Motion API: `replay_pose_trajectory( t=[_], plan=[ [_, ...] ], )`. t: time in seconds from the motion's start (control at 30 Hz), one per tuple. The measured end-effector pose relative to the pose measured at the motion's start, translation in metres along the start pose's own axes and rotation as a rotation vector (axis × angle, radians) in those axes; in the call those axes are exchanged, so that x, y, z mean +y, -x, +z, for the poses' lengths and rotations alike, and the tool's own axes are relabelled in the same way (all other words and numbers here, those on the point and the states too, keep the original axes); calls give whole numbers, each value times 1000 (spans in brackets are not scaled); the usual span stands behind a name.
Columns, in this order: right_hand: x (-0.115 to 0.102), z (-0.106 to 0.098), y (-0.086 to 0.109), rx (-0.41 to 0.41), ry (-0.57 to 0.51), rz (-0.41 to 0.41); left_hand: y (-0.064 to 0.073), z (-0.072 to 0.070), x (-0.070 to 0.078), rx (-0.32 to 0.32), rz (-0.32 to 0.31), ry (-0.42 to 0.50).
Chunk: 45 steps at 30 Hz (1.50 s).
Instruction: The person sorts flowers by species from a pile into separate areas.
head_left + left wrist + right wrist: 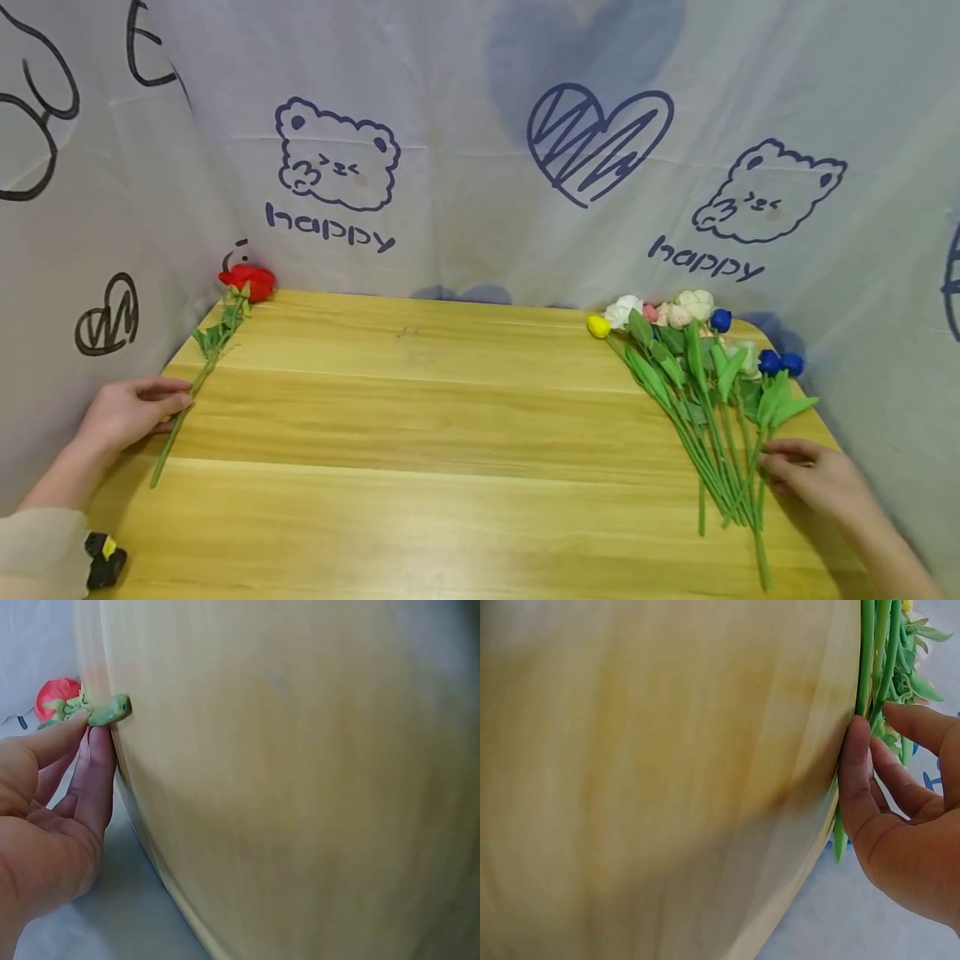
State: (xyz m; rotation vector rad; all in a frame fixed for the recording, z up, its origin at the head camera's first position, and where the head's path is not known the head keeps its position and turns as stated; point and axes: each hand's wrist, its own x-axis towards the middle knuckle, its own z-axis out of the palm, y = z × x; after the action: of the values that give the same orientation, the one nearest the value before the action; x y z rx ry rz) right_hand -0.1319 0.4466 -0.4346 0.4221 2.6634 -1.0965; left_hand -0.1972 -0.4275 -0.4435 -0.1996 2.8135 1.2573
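Note:
My left hand (135, 410) pinches the green stem of a red rose (251, 282) between thumb and fingers, at the table's left edge. The rose lies with its bloom toward the back; in the left wrist view the stem's cut end (120, 707) points at the camera. At the right edge, my right hand (813, 475) has its thumb and fingertips around a green stem (762, 492) that leads up to blue tulip heads (780, 362). Beside it several artificial flowers lie fanned together, including a yellow tulip (597, 326) and a white bloom (624, 312).
The wooden table (420, 417) spans the space between the hands. Printed cloth (457, 192) hangs behind it and along both sides. A small black object with a yellow patch (105, 560) sits beside the left sleeve (45, 552) near the front left.

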Motion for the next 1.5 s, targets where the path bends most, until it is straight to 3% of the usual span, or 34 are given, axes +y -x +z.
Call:
replay_pose_trajectory(
  t=[0.2, 0.43, 0.6, 1.2, 1.33, 1.5],
  plan=[
    [-5, 3, -3, 27, 1, -5, 0, -1, 1, -10, 0, 1],
    [-11, 3, -5, 57, 131, 30, -1, 0, 1, -12, 1, -6],
    [-13, 3, -6, 69, 174, 5, 0, 0, 1, -11, -6, -11],
    [1, 0, -5, -19, -227, 50, 1, -1, 5, -13, 3, -21],
    [1, -1, -4, 2, -258, 49, 1, 0, 4, -7, 6, -29],
    [-2, 2, -1, 74, -248, -19, 1, 0, 3, -9, 4, -34]
  ],
)
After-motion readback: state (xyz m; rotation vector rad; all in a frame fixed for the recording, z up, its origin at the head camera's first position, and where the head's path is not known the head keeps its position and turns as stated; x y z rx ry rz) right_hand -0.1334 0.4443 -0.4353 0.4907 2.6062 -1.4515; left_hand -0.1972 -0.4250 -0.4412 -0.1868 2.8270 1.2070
